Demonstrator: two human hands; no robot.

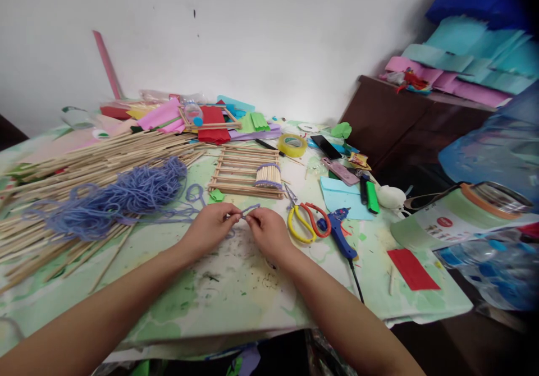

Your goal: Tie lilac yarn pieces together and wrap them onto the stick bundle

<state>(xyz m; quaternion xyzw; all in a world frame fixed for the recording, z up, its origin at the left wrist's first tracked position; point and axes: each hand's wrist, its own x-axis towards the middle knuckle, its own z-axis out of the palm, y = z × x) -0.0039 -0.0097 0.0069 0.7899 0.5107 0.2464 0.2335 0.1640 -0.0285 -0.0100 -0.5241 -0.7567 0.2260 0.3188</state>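
Observation:
My left hand and my right hand meet over the middle of the table, fingertips pinched close together. Between them runs a strand of blue-purple yarn, gripped by both. From the left hand loose yarn trails back to a big tangled heap of yarn. Just beyond my hands lies a flat frame of wooden sticks. A small drum of short sticks banded with purple yarn rests on its right side. Scissors with red and yellow handles lie right of my right hand.
A blue glue gun with its cord sits right of the scissors. Long wooden sticks cover the left side. Behind are yellow tape, phones and coloured paper. A large green flask stands at the right edge.

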